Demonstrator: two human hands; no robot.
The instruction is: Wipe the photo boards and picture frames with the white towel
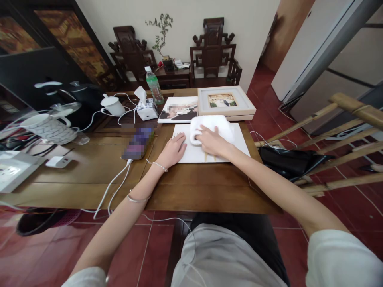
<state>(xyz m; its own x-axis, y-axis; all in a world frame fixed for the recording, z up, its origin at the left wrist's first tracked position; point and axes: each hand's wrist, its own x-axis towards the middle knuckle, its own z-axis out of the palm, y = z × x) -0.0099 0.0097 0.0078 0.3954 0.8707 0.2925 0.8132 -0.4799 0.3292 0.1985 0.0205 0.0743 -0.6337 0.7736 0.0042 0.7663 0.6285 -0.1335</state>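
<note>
A white rectangular board or canvas [241,148] lies flat on the wooden table in front of me, much of its face covered. My left hand [174,150] rests on its left edge with the fingers stretched out, holding nothing. On top of the board sits a folded white towel [223,122]. My right hand [212,140] presses on this towel, its fingers dug into the cloth. Behind the board are a photo print [179,109] showing people and a pale framed picture [223,100], side by side.
Left of the board a phone [137,143] is on the wooden table [194,191] with a charging cable. Farther left are a patterned jug [49,127], a white lidded cup [113,105] and a power strip [14,169]. A tissue box [147,109] and bottle [154,85] stand behind.
</note>
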